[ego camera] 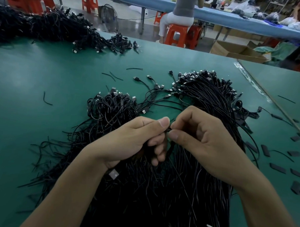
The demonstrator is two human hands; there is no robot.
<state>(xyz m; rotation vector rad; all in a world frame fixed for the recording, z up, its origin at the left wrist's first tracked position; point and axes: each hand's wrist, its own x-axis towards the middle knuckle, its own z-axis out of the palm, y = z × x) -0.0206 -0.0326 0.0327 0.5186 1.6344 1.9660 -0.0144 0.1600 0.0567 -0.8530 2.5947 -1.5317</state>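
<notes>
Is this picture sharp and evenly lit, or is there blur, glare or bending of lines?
Head view: left hand and right hand, pinching a black cable, look fairly sharp; soft pale glare lies on the green table at left; the lower corners look stretched by the wide angle; the cable heap below loses detail in darkness.

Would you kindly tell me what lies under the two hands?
Under the left hand and right hand, which pinch a thin cable, lies a heap of black cables on the green table. The tabletop below the heap is covered.

Both hands [163,136] curled, thumbs meeting — pinching
</notes>
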